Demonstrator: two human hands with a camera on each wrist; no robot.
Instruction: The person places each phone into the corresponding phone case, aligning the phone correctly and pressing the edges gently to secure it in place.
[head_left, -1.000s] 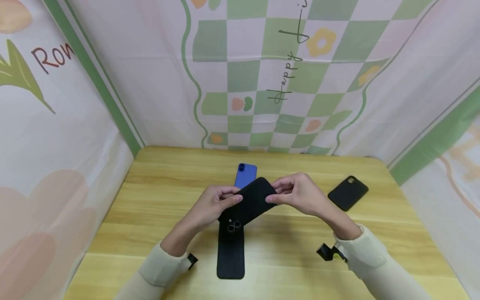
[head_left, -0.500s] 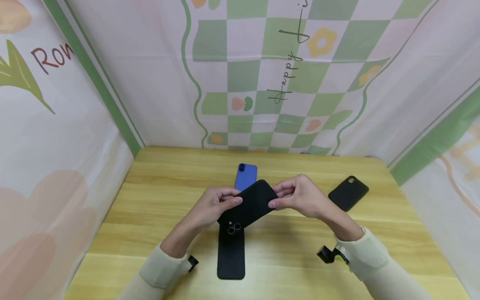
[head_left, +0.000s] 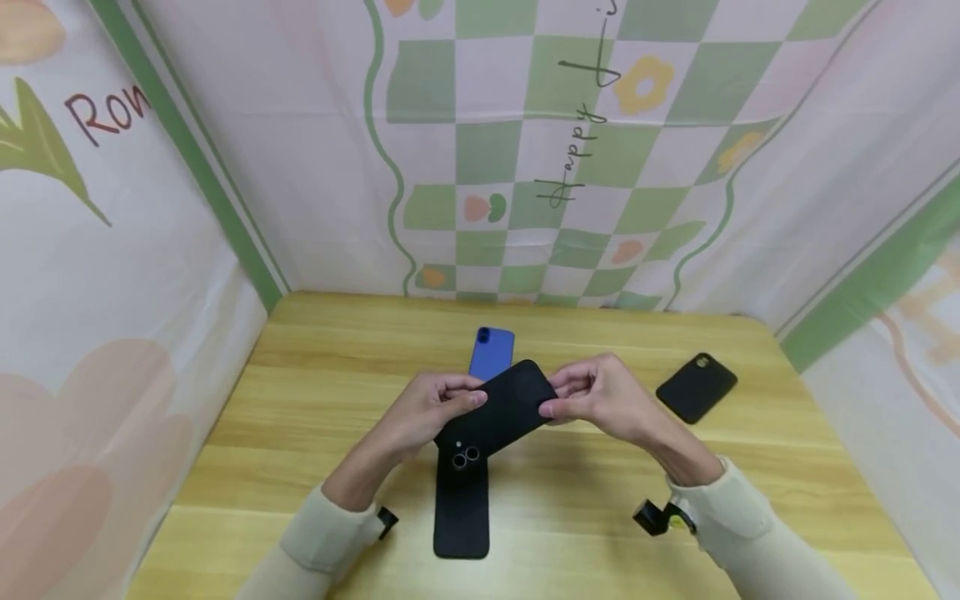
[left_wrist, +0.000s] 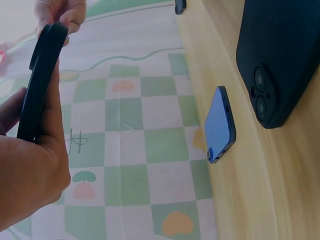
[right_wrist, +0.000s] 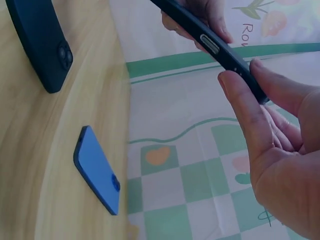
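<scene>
My left hand [head_left: 420, 412] grips the left side of a phone in a black case [head_left: 506, 412], thumb on its back face and fingers underneath. Two ringed lenses show at its lower corner. With thumb and fingers my right hand [head_left: 603, 396] pinches the opposite end. The right wrist view shows this cased phone [right_wrist: 230, 57] edge-on, with a pale slot in its side. Held tilted above the table, it partly hides a second black phone-shaped thing [head_left: 461, 517]. That one's two lenses [left_wrist: 260, 92] appear in the left wrist view.
A blue phone [head_left: 491, 354] lies behind my hands, its near end covered by the held phone. To the right rests a black phone case [head_left: 696, 396] with wood showing through its camera hole. The wooden table [head_left: 337, 333] meets patterned cloth walls [head_left: 322, 183].
My right thumb has slid slightly outward toward the end of the cased phone, and the right hand has dropped a little. My left hand keeps its grip.
</scene>
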